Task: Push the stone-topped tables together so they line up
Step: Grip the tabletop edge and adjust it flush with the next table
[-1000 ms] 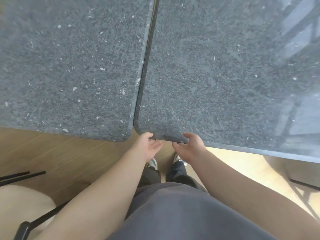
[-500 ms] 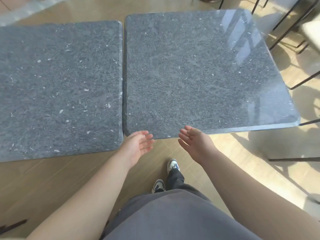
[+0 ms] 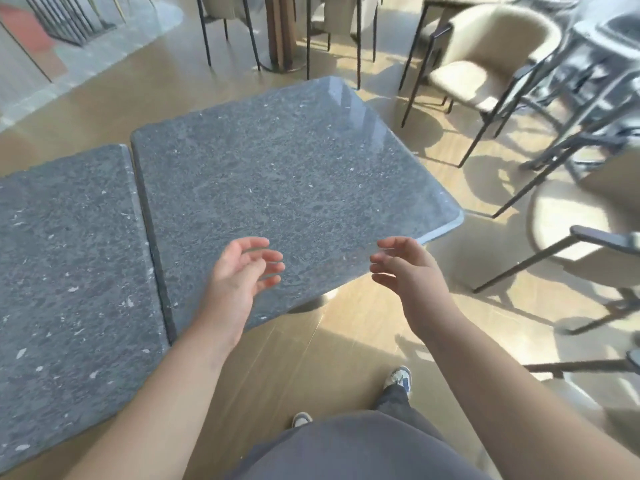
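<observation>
Two dark grey speckled stone-topped tables stand side by side on a wooden floor. The left table (image 3: 69,258) fills the left of the view; the right table (image 3: 277,174) lies in the middle, with a thin dark seam between them. Their near edges do not line up: the left table's reaches closer to me. My left hand (image 3: 239,275) hovers open over the right table's near edge, fingers curled and apart. My right hand (image 3: 408,268) floats open just off that table's near right corner. Neither hand touches a table.
Beige chairs with thin black metal legs (image 3: 485,74) crowd the right side, and another chair (image 3: 595,251) stands close to the right table's corner. More chair legs and a wooden post (image 3: 280,29) stand behind. My feet (image 3: 398,379) are on the floor below.
Both hands let go of the right table's near corner edge and lifted, opening. The view pulled back and swung right, showing chairs around the tables.
</observation>
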Motion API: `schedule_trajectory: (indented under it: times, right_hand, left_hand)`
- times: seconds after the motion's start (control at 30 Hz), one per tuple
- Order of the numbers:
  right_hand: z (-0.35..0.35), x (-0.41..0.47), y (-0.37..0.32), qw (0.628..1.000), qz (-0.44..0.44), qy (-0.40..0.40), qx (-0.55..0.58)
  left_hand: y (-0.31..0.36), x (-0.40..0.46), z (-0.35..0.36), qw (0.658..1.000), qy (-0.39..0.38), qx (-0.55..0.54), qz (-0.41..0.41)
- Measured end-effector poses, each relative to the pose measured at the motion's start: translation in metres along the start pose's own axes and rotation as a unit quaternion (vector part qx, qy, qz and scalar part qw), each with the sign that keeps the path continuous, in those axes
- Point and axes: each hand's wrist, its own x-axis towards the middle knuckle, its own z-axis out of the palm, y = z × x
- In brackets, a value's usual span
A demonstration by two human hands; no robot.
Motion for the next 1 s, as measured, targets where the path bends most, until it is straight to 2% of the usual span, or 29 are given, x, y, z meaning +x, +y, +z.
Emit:
schedule_trajectory:
  times: [0.27,0.53,0.73,1.0]
  right_hand:
    - [-0.150,0.030,-0.055,0.989,-0.097,0.108,0.019]
    - [-0.314,0.084,-0.102,0.986,-0.111,0.127,-0.015]
    - [-0.390,0.137,-0.131,0.981,-0.130,0.139,-0.027]
    - [-0.430,0.250,-0.174,0.982,-0.134,0.123,-0.055]
  left_hand:
    - [0.030,0.037,0.182,0.990,-0.117,0.043,0.069]
    - [0.021,0.068,0.379,0.984,-0.146,0.083,0.058]
    - [0.018,0.097,0.454,0.978,-0.159,0.115,0.070]
    - [0.026,0.179,0.522,0.983,-0.129,0.089,0.093]
